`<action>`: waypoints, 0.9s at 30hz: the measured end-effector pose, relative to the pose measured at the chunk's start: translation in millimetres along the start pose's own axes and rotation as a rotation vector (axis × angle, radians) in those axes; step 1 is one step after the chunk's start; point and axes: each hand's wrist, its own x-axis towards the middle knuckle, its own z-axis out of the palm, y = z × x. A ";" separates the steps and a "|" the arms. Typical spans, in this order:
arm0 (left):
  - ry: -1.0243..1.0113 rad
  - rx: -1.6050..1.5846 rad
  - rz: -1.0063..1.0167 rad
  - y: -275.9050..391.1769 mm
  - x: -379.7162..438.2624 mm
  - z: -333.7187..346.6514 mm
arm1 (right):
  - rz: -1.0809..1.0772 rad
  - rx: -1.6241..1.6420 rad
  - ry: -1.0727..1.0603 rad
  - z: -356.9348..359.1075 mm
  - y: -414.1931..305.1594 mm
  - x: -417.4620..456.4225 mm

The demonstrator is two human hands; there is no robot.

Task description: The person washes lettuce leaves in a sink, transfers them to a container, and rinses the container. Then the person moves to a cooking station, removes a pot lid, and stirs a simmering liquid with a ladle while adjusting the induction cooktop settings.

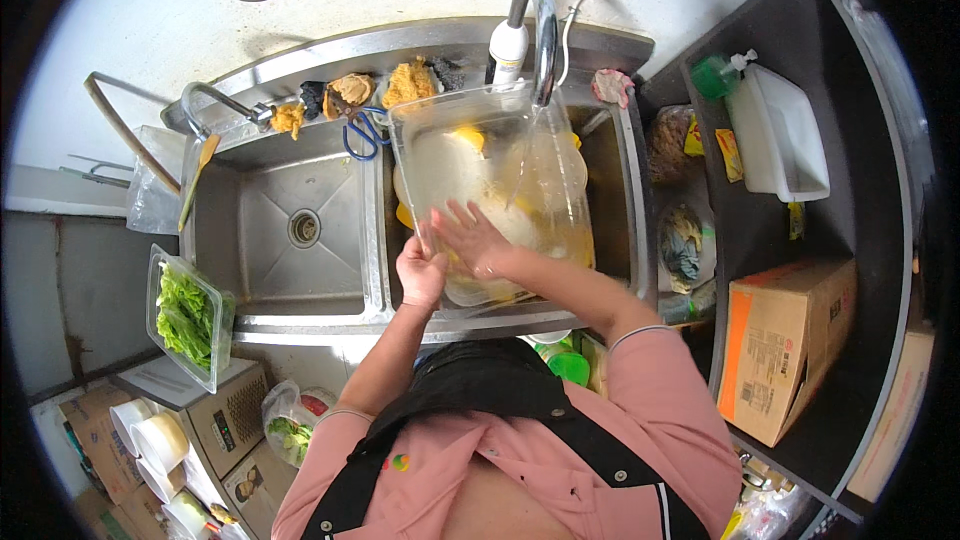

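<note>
A large clear plastic container is tilted over the right sink basin, under a chrome faucet. A thin stream of water falls from the spout into it. My left hand grips the container's near left edge, thumb on top. My right hand is spread flat with fingers apart, over the inside of the container, holding nothing; whether the palm touches the plastic cannot be told. Through the clear wall show pale round shapes and yellow parts in the basin, too blurred to name.
The left basin has a drain. Scrubbing cloths, blue-handled scissors and a white bottle line the ledge. Green lettuce fills a clear box at left. Dark shelving with a cardboard box stands right.
</note>
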 end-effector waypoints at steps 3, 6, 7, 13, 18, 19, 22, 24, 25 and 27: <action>0.032 -0.004 0.023 -4.8 4.1 -7.7 | -0.364 0.102 -0.427 -13.1 10.8 -37.2; 0.060 0.057 0.020 -12.8 3.2 -21.8 | -0.056 0.502 -0.712 -43.3 46.6 -71.4; 0.076 0.037 -0.002 -11.4 2.0 -22.1 | 0.025 0.376 -0.703 -73.2 51.0 -75.2; 0.087 0.083 0.035 -14.1 -8.4 -36.6 | 0.644 1.083 0.103 -106.7 107.1 -44.9; 0.133 0.166 -0.087 -2.3 -21.5 -47.3 | 0.821 0.490 0.645 -79.2 195.6 22.2; 0.146 0.131 -0.078 -4.2 -24.1 -48.9 | 0.799 0.452 0.717 -68.5 204.2 36.3; 0.149 -0.029 -0.075 -10.5 -27.6 -49.7 | 0.810 0.531 0.711 -21.8 227.2 67.1; 0.159 -0.064 -0.092 -15.7 -30.3 -56.6 | 0.819 0.517 0.764 -16.9 211.0 83.2; 0.162 -0.083 -0.100 -17.4 -31.9 -59.7 | 0.808 0.394 0.708 -19.7 205.9 87.3; 0.167 -0.107 -0.118 -15.7 -32.1 -59.9 | 0.725 0.290 0.694 -21.7 203.9 94.4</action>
